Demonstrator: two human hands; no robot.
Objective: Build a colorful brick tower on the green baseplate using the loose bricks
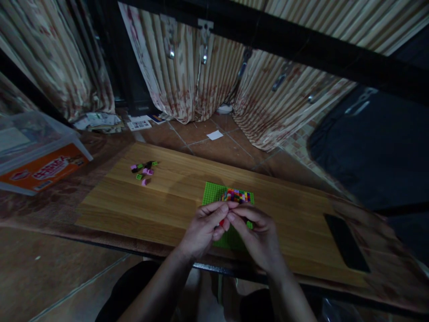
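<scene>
Nearest me, my left hand (203, 229) curls around a small red piece (221, 222), which shows only in part between the fingers. My right hand (259, 232) comes in from the right, thumb and forefinger bent so that the tips meet the left ones; whether they pinch the same piece I cannot tell, since my fingers cover it. I take this to be a handling step, turning or fitting the piece above the green baseplate (210, 192), well before it is pressed down.

Just beyond my fingertips, multicoloured bricks (238, 195) stand on the far right part of that baseplate, partly hidden by my hands. The next move, I judge, calls for a firm, light pinch, the studs lined up, and my knuckles kept off those bricks.

A dark flat slab (346, 242) lies at the right end of the wooden board (161, 205). Farther off to the left is a scatter of loose bricks (149, 171), pink, green and black. Past the board's far edge, white paper (215, 135) lies on the tiles before the curtains (187, 76).
</scene>
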